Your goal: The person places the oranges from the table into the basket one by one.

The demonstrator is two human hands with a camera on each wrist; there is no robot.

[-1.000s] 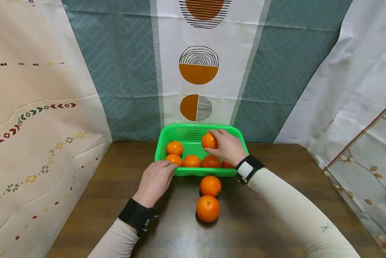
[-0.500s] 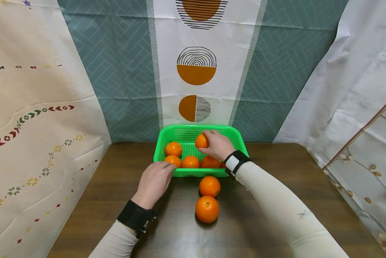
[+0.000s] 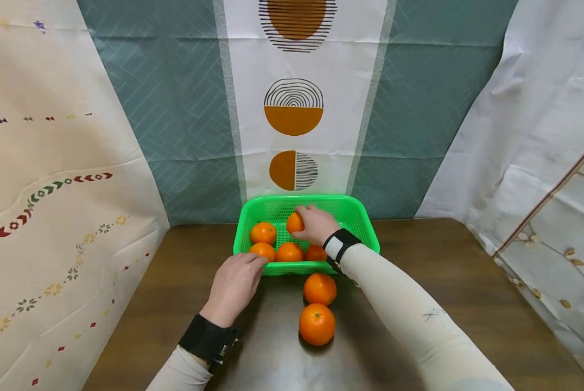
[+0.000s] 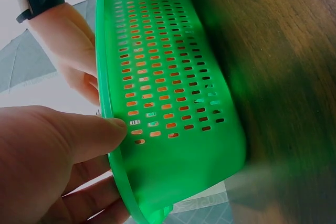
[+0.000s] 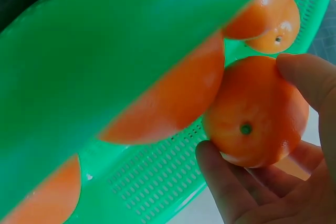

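Note:
A green plastic basket (image 3: 355, 217) with perforated walls stands at the far side of the table. My left hand (image 3: 237, 279) grips its near left rim; in the left wrist view the thumb lies on the outer wall and the fingers go behind the rim. My right hand (image 3: 316, 224) holds an orange (image 5: 257, 114) between thumb and fingers, over the inside of the basket. Several more oranges lie in the basket, among them one at the left (image 3: 263, 232) and a row along the near wall, partly hidden by my right wrist.
Two oranges sit on the brown wooden table (image 3: 184, 304) in front of the basket, the farther orange (image 3: 320, 289) just behind the nearer orange (image 3: 317, 325). A patterned cloth (image 3: 194, 136) hangs right behind the basket, with light cloths at both sides.
My right hand has moved left with the orange inside the basket, toward the oranges at the left. The left hand stays on the rim. The head view has shifted slightly.

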